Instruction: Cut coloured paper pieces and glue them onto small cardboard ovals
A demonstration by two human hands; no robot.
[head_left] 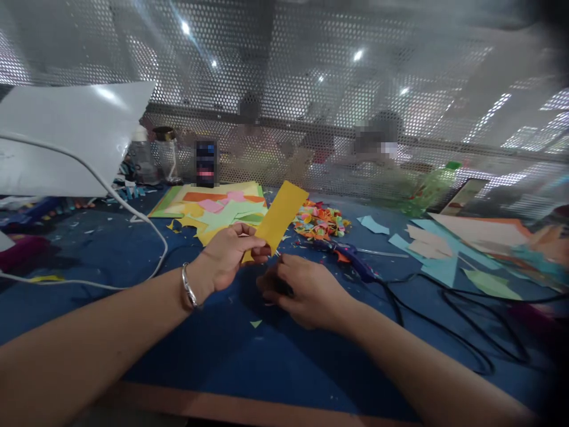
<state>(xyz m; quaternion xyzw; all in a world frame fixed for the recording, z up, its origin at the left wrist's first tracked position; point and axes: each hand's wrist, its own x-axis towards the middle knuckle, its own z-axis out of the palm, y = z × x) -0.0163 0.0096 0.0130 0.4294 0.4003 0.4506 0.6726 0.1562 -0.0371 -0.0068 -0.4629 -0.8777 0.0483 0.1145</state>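
My left hand (235, 252) pinches a strip of yellow paper (284, 213) near its lower end, and the strip slants up to the right above the table. Close by on the right, my right hand (306, 287) is closed around what look like small scissors (278, 254); just a bright tip shows by the paper's lower edge, and the handles are mostly hidden in my fingers. A small green paper scrap (256, 324) lies on the blue table (222, 362) below my hands.
Behind my hands are stacked coloured papers (240, 210) and a pile of small paper pieces (322, 222). A blue glue gun (355, 261) with a black cable (444, 314) lies right. A white cable (162, 237) curves left. A green-capped bottle (435, 184) stands by the perforated screen (288, 71).
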